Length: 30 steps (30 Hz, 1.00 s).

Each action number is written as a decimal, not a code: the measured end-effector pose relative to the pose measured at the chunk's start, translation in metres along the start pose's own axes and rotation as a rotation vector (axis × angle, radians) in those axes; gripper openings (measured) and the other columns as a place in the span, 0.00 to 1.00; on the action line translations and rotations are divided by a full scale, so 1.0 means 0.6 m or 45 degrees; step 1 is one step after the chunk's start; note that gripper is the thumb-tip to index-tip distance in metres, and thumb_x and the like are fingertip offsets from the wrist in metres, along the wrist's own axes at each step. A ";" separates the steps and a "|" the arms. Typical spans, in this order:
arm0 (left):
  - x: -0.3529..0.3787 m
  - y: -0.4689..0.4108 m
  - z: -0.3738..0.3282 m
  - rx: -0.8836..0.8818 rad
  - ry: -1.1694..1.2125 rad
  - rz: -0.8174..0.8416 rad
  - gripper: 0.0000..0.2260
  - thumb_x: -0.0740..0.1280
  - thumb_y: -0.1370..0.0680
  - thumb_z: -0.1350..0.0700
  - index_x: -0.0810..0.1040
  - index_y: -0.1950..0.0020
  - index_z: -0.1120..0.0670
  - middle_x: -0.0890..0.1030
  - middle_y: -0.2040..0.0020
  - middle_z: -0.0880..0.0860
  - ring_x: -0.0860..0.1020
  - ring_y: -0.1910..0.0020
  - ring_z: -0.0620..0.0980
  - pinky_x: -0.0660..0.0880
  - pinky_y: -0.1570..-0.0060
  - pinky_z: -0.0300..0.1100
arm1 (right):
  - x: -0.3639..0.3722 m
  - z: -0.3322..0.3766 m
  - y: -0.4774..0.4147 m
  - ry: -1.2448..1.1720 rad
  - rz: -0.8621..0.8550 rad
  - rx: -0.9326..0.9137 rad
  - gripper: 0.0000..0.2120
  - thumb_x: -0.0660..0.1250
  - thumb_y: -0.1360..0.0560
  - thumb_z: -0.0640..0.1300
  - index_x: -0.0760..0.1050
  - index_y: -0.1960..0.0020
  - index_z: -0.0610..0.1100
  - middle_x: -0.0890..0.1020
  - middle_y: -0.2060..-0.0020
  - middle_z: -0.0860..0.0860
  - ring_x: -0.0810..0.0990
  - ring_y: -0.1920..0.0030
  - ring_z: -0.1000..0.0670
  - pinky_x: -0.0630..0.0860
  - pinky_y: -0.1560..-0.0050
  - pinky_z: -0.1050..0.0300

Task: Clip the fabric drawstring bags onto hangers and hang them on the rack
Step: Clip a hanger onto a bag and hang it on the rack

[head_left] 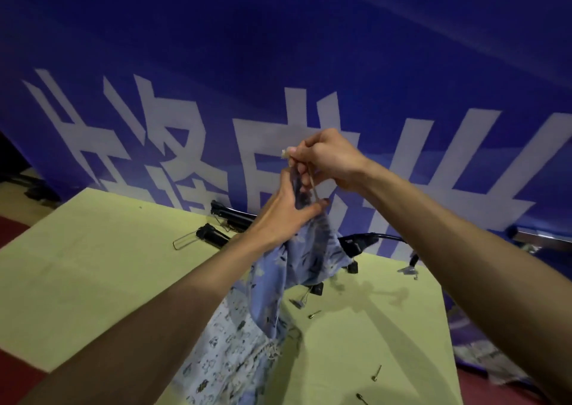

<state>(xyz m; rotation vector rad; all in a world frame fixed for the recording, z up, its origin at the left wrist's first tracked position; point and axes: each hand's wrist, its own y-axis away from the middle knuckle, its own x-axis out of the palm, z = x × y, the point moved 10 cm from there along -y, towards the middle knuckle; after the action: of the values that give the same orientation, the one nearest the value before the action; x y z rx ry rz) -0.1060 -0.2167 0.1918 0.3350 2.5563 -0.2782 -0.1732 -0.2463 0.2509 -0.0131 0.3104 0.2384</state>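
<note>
I hold a blue patterned drawstring bag (312,259) up above the yellow-green table (93,274). My left hand (284,212) grips the bag's gathered neck. My right hand (325,157) pinches the beige drawstring (311,184) just above it and pulls it upward. A second, paler printed bag (229,345) lies flat on the table below. Black clip hangers lie at the table's far edge: one (213,234) on the left, another (230,214) behind it, and one (359,243) to the right, partly hidden by the held bag.
A blue banner (278,64) with large white characters fills the background directly behind the table. Small metal pins (376,373) and a loose clip (408,271) are scattered on the table's right side. The rack is out of view. Red floor shows at the left.
</note>
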 end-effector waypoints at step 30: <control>0.474 -0.030 -0.229 0.123 -0.229 0.991 0.24 0.70 0.26 0.50 0.67 0.34 0.54 0.71 0.39 0.50 0.72 0.40 0.50 0.70 0.40 0.44 | -0.464 -0.076 0.331 -0.272 -0.552 -0.157 0.10 0.63 0.22 0.39 0.77 0.59 0.37 0.76 0.74 0.49 0.74 0.77 0.54 0.76 0.72 0.58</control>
<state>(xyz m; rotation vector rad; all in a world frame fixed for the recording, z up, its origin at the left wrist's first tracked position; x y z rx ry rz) -0.4121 -0.1463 0.1550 1.2273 2.0504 -0.1232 -0.4908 -0.1195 0.2971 -0.1741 0.0745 -0.1712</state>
